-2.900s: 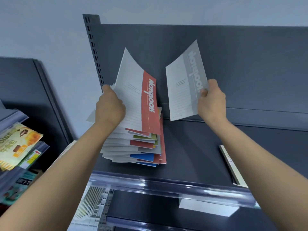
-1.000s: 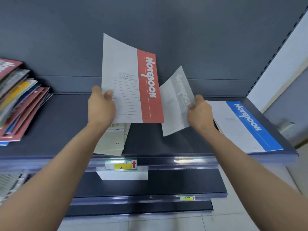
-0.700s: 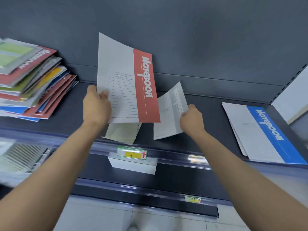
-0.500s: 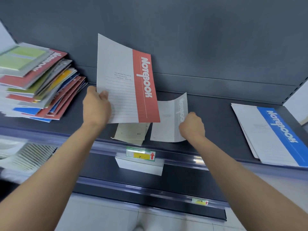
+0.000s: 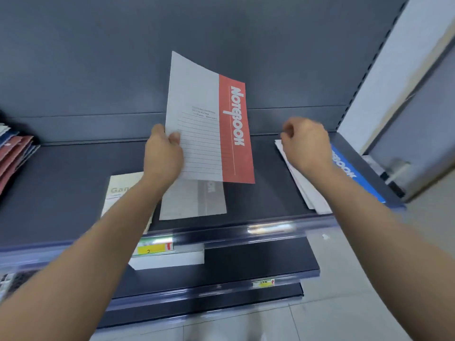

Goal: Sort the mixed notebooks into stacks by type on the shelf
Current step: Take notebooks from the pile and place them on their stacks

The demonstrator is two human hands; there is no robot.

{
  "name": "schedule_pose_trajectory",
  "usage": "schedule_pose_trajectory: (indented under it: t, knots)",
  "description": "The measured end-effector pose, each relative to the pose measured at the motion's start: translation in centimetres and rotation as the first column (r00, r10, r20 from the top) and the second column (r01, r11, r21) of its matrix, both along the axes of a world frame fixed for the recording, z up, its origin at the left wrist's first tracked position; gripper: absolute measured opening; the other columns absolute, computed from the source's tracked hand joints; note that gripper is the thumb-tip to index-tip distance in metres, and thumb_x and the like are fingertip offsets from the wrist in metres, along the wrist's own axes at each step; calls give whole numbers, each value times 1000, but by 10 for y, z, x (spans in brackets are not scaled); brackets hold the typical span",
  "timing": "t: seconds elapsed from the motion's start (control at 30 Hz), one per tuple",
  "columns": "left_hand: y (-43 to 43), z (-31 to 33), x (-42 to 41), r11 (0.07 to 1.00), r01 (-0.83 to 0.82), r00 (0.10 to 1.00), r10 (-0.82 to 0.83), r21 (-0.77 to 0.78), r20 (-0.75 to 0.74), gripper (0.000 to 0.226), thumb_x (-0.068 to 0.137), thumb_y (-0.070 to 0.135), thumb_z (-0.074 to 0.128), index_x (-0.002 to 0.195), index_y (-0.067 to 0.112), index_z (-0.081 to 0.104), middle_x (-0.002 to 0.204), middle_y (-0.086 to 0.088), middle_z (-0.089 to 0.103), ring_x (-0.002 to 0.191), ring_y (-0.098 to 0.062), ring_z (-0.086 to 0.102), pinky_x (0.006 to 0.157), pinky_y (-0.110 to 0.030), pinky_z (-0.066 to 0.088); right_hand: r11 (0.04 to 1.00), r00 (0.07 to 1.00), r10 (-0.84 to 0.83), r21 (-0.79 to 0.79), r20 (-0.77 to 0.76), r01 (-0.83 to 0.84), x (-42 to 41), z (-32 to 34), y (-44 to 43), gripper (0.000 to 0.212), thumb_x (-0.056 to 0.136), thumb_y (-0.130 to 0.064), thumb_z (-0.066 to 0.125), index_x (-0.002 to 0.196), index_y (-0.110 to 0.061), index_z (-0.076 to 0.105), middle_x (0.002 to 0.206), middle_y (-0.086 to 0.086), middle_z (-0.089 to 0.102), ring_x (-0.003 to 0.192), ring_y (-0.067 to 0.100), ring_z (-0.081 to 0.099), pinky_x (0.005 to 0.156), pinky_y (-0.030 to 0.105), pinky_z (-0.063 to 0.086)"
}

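My left hand [image 5: 162,153] grips a red-striped notebook [image 5: 209,126] by its left edge and holds it upright above the dark shelf [image 5: 61,183]. A grey-striped notebook [image 5: 192,200] lies flat on the shelf below it, beside a cream notebook [image 5: 120,190] partly hidden by my left forearm. My right hand [image 5: 305,141] hovers with loosely curled fingers, holding nothing, over the left part of the blue-striped notebook stack [image 5: 349,173] at the shelf's right end. The mixed notebook pile [image 5: 14,153] shows at the far left edge.
A clear price rail [image 5: 246,232] with a yellow tag [image 5: 152,247] runs along the shelf's front edge. Lower shelves [image 5: 258,262] sit beneath. The grey back panel [image 5: 123,57] rises behind, and a white wall [image 5: 394,70] stands at the right.
My right hand laid the grey-striped notebook flat on the shelf, let go and moved right toward the blue stack. My left hand still holds the red notebook up. The view swung right.
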State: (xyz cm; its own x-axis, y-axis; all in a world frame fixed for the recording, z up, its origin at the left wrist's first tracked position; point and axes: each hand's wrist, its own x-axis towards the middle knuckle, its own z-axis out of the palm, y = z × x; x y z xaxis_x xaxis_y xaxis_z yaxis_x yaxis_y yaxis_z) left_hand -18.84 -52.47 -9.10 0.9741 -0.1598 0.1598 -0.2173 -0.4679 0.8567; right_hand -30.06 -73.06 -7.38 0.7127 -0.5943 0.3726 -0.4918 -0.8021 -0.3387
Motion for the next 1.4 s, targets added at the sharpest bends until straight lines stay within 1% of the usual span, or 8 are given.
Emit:
schedule_pose_trajectory:
  t: [0.37,0.5,0.6,0.67,0.73,0.87,1.17,1.4]
  knots:
    - [-181,-37,-84,939,341,893,-313,34,-323,16,100,16,36,108,4,44,90,-5,44,65,-11,39,56,-26,33,991,987,-124,-33,106,129,-101,22,-116,24,90,-11,47,108,-6,62,104,17,64,95,36,57,82,39,47]
    - [-214,-53,-92,933,353,858,-291,73,-424,26,97,9,38,71,9,39,77,-8,44,57,-10,34,69,-29,37,991,988,-131,-13,86,132,-115,18,-144,26,90,-11,47,110,-6,61,105,17,64,96,35,57,84,40,47]
    - [-226,-63,-97,936,351,819,-292,28,-495,14,97,10,39,101,1,49,85,-5,49,66,-13,44,54,-24,38,993,988,-119,3,94,120,-118,15,-157,26,89,-10,47,110,-6,62,103,17,65,94,35,58,81,39,48]
    - [-231,-68,-98,927,371,814,-297,55,-499,11,96,10,41,92,7,51,78,-1,49,64,-12,45,53,-22,37,994,990,-107,12,97,106,-118,13,-160,25,90,-11,47,110,-7,62,103,16,65,93,34,58,82,39,48]
    - [-234,-71,-95,908,400,830,-299,129,-471,20,94,8,43,75,13,48,76,0,51,62,-14,48,54,-26,43,996,992,-90,18,88,89,-116,11,-161,24,91,-12,47,110,-7,62,103,15,65,93,34,58,83,39,48]
    - [-234,-76,-98,810,479,853,-338,338,-399,11,91,14,47,84,11,55,88,-7,64,77,-26,64,66,-37,58,998,995,-51,29,85,48,-111,10,-159,24,91,-12,47,109,-7,62,102,15,65,92,33,58,81,38,48]
    - [-220,-69,-100,561,377,910,-371,737,-183,38,90,46,52,99,10,59,88,-3,59,77,-21,56,61,-28,42,997,996,52,52,72,-56,-76,3,-128,22,89,-9,46,105,-7,62,97,11,64,87,29,56,71,32,44]
    - [-144,-13,-68,646,157,850,-474,747,231,30,95,30,50,112,5,48,113,-12,55,103,-29,53,76,-36,40,950,983,174,-251,-64,-185,-36,31,-57,25,94,-15,43,114,-4,52,107,15,58,99,33,51,78,36,38]
